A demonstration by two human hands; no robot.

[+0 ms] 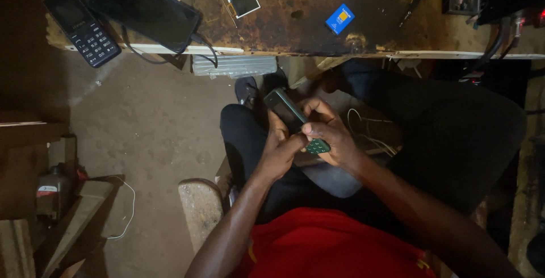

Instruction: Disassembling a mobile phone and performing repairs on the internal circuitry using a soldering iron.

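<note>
A small dark-green keypad phone (288, 112) is held over my lap, its screen end pointing up and left. My left hand (278, 152) grips it from below and the left side. My right hand (332, 133) wraps the keypad end, thumb pressed on the keys. Both hands sit just below the edge of a stained wooden workbench (295, 34).
On the bench lie a black keypad phone (84, 26), a large black smartphone (145, 8) with a cable, a small loose screen (244, 2), a blue card (339, 18) and tools at the right. A wooden stool (200, 204) stands left of my knee, white wires (369, 136) beside it.
</note>
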